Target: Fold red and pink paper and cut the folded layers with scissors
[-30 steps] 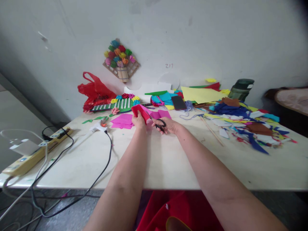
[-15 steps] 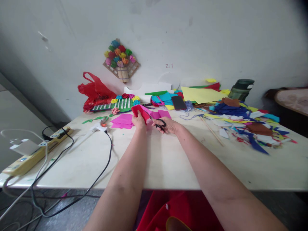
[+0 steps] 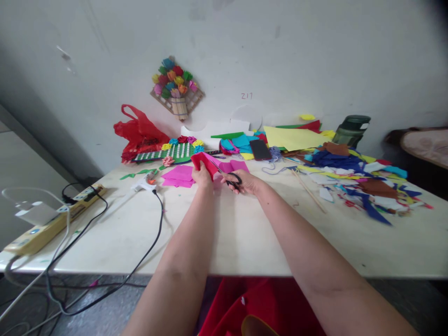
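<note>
My left hand [image 3: 202,175] is closed on a folded piece of red paper [image 3: 207,164], held above the table. Black-handled scissors [image 3: 233,181] are in my right hand [image 3: 245,182], their blades pointing up and left against the right edge of the red paper. Whether the blades are open is too small to tell. Pink paper sheets [image 3: 178,176] lie to the left of my left hand, and more pink paper [image 3: 238,165] lies just behind the scissors.
A glue gun [image 3: 144,183] with a black cord and a power strip [image 3: 52,224] are on the left. Farther back are a red bag [image 3: 142,130], a phone [image 3: 260,150] and a bottle [image 3: 351,130]. Paper scraps [image 3: 378,189] and a stick [image 3: 310,190] lie right.
</note>
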